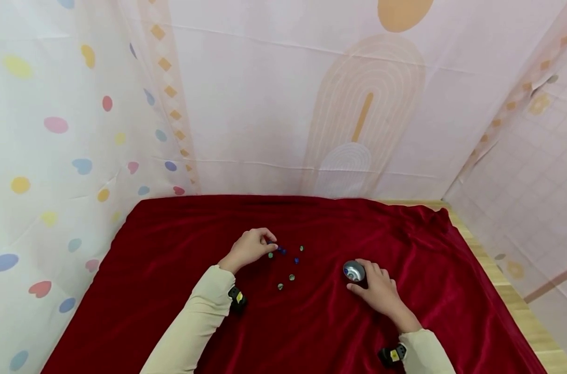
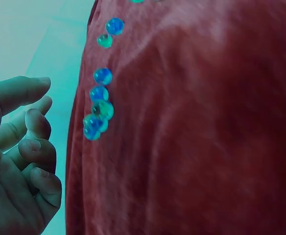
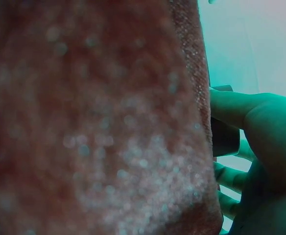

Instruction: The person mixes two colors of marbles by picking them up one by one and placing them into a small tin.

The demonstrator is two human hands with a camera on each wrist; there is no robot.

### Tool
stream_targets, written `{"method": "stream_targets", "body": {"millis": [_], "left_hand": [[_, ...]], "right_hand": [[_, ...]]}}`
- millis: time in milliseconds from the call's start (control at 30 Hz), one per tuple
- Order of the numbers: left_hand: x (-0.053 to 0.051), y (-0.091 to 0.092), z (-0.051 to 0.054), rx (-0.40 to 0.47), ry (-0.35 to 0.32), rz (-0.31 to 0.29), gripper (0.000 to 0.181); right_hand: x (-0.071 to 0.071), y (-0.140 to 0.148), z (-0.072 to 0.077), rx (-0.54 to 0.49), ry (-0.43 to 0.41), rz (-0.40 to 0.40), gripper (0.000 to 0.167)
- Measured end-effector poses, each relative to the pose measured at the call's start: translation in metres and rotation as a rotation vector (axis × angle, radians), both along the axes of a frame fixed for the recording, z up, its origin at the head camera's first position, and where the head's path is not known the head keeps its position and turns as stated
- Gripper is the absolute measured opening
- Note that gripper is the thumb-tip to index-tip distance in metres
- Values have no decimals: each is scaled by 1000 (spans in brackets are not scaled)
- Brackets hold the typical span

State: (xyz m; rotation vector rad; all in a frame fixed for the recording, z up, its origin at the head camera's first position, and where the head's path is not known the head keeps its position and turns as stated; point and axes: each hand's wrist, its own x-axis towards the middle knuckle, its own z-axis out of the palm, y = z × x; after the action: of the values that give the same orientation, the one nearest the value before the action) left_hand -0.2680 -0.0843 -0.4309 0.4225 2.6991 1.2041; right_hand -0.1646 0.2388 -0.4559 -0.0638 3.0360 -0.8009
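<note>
My left hand [image 1: 249, 248] hovers at a group of blue marbles [image 1: 283, 251], with a green marble [image 1: 271, 255] just below its thumb. Its fingers are loosely bent in the left wrist view, and nothing shows between them. A row of blue and green marbles [image 2: 103, 76] lies beside that hand on the cloth. On the right, my right hand [image 1: 379, 291] grips a small silvery metal cup [image 1: 354, 271], thumb on the near side and fingers on the far side. Something blue shows inside the cup. From the right wrist, cloth hides part of the dark-looking cup [image 3: 225, 139].
Red velvety cloth [image 1: 320, 332] with folds covers the table. Between the hands lie another blue marble [image 1: 297, 260], a green marble [image 1: 302, 248] and two clear-looking marbles [image 1: 291, 277]. Bare wood [image 1: 508, 296] shows along the right edge. Patterned curtains [image 1: 246, 104] hang behind.
</note>
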Motion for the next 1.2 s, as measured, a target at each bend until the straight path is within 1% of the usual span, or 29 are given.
{"method": "stream_targets", "body": {"millis": [367,633,767,867,1067,1200], "left_hand": [[6,-12,-12,-9,-10,39,14],[8,-13,-19,-5,-44,27,13],[7,-12,-19,-10,-38,15,14],[5,-11,-22,-23,-30,12,14],[4,-9,-28,-37,-28,28,12],[6,-8,-29,-44,-26,32,11]], "right_hand": [[2,2,-1,0,5,-4,63],[3,5,0,-1,-6,-6,63],[2,5,-1,-3,-2,-9,63],[1,5,-1,-2,2,-12,63],[1,6,-2,1,5,-12,63],[2,6,-2,1,-3,-12,63]]}}
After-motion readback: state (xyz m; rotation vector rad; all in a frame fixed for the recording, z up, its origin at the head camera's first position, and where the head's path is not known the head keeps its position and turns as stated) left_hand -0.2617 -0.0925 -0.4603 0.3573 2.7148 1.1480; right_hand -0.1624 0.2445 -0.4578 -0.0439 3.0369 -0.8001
